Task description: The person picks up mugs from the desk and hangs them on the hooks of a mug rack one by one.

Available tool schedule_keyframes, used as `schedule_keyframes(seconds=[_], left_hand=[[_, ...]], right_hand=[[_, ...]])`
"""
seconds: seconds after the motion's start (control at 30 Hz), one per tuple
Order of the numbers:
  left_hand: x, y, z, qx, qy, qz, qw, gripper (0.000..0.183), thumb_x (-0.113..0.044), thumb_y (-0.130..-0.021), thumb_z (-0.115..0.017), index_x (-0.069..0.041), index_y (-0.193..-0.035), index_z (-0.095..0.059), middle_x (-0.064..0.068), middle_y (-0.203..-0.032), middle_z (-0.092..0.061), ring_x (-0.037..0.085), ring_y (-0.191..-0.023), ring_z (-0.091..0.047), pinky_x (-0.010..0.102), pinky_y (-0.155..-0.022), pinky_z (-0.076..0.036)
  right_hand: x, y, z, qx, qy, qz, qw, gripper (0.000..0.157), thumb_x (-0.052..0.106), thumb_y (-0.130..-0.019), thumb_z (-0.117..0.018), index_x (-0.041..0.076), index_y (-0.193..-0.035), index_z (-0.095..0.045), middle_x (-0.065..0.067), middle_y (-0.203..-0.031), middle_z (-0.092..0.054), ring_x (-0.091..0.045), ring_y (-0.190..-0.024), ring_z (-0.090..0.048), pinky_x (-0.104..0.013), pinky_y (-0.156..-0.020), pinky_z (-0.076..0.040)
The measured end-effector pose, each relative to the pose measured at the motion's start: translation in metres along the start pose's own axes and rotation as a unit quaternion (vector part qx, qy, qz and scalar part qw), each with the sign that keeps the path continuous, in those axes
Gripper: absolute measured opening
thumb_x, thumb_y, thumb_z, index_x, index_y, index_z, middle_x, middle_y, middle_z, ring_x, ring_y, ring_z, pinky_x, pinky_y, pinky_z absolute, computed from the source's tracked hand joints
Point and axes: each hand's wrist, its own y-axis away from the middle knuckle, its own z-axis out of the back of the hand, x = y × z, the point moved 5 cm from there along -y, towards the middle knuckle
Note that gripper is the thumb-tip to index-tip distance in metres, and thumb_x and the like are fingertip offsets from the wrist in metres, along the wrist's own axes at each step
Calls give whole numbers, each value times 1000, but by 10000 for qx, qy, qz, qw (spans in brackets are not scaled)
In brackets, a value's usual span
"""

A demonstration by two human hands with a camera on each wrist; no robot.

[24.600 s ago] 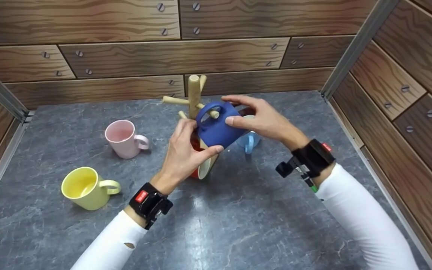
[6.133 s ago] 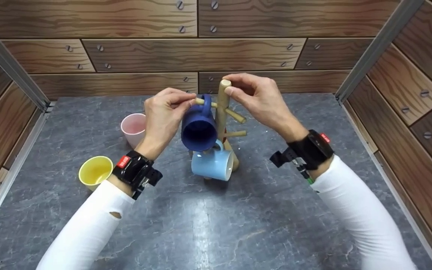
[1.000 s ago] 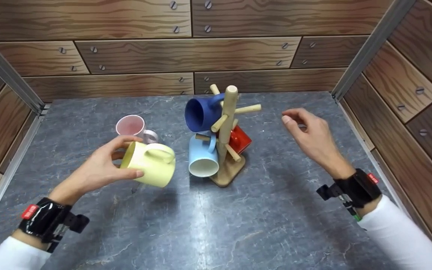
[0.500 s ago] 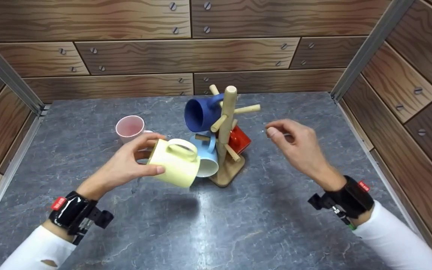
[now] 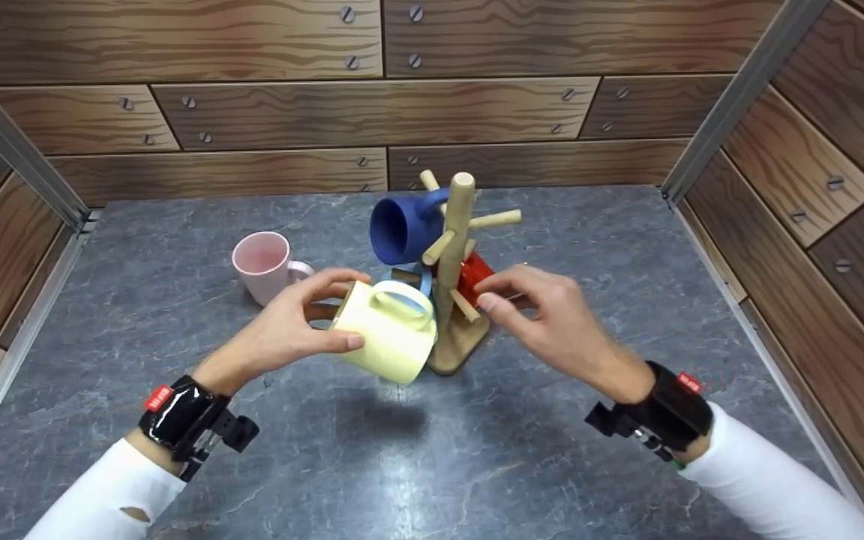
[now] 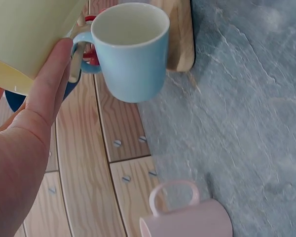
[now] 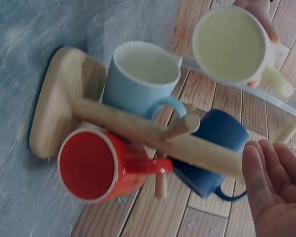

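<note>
Yellow mug [image 5: 383, 337] is off the worktop [image 5: 402, 480], on its side, handle up, base end toward the mug stand [image 5: 456, 255]. Left hand [image 5: 289, 319] pinches it at the rim end, thumb on the near side. Right hand [image 5: 548, 311] is empty, fingers loosely bent, narrow gap to thumb. It overlaps the red mug [image 5: 475, 276] in the head view, but the right wrist view shows it apart from that mug, near the post top.

Risks:
- Knock: light blue mug [image 6: 133, 59] hangs low on the stand, right behind the yellow one in the head view. Base end swung in too low could clip it, maybe chip it or push it off its peg.
- Blind spot: yellow mug hides most of the light blue one from above, so a clearance misjudgement is likely.
- Slip: hold is at one end only, the base is unsupported. A bump could twist the mug out.
- Tip: neither hand steadies the post. Dark blue mug [image 5: 402, 229] hangs high on the left; more load or a shove that side could rock the base [image 5: 458, 351].
- Pink mug [image 5: 263, 259] stands upright just beyond the left hand; pulling back carelessly could catch its handle.
</note>
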Motion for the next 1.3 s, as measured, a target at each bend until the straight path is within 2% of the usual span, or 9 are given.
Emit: schedule_keyframes(seconds=[0.17, 0.3, 0.43, 0.53, 0.73, 0.9, 1.07, 1.3], left_hand=[[-2, -4, -5, 40, 1, -31, 10000, 72, -21, -83, -87, -13, -146, -54, 12, -134, -63, 32, -114, -68, 44, -88, -60], [-4, -6, -8, 62, 67, -55, 9999, 73, -19, -83, -87, -13, -147, -54, 13, -134, -63, 31, -116, -67, 44, -90, -59], [-5, -6, -9, 56, 62, -32, 10000, 72, -19, -82, -87, -17, -146, -55, 12, -136, -62, 31, -118, -66, 43, -90, -60], [-8, -6, -8, 56, -15, -7, 10000, 73, -21, -82, -88, -16, -147, -55, 11, -136, -62, 31, -117, -67, 43, -89, -60], [-15, -9, -6, 40, -290, 1, 9996, 75, -26, -82, -88, -16, -149, -54, 9, -134, -62, 28, -113, -68, 43, -86, -61], [-23, -12, -3, -21, -172, -9, 9998, 78, -27, -83, -89, -18, -152, -53, 6, -144, -56, 28, -119, -67, 43, -85, -62], [-33, -16, 0, -283, -263, -81, 9992, 81, -26, -81, -90, -19, -152, -53, 5, -144, -53, 27, -119, -67, 43, -83, -63], [-35, -25, 0, -678, -466, 73, 9966, 87, -31, -78, -91, -17, -154, -50, 9, -138, -56, 26, -120, -66, 41, -85, -62]], right_hand=[[9, -5, -12, 109, -105, 274, 9995, 15, 15, -99, -71, 8, -112, -76, 4, -102, -73, -11, -88, -71, -27, -75, -61], [16, -9, -23, 214, -143, 494, 9984, 19, 15, -98, -73, 10, -116, -76, 2, -105, -73, -10, -88, -69, -26, -75, -60], [21, -12, -32, 345, -241, 614, 9972, 22, 17, -96, -76, 6, -115, -75, -1, -103, -71, -11, -88, -68, -25, -75, -60], [24, -13, -34, 341, -248, 668, 9969, 20, 16, -95, -76, 4, -110, -75, -2, -98, -70, -11, -86, -68, -26, -73, -61], [27, -15, -30, 146, -74, 646, 9978, 14, 16, -95, -77, 7, -106, -77, 1, -92, -69, -9, -78, -65, -24, -66, -58], [28, -19, -26, 36, -81, 639, 9979, 13, 15, -96, -76, 6, -104, -77, 2, -92, -70, -9, -76, -66, -25, -64, -58], [26, -22, -21, -111, -93, 628, 9979, 12, 14, -96, -76, 5, -103, -77, 2, -92, -70, -10, -76, -66, -25, -65, -58], [18, -25, -15, -245, -192, 359, 9989, 13, 12, -96, -75, 2, -104, -77, 0, -88, -68, -12, -74, -68, -25, -65, -59]])
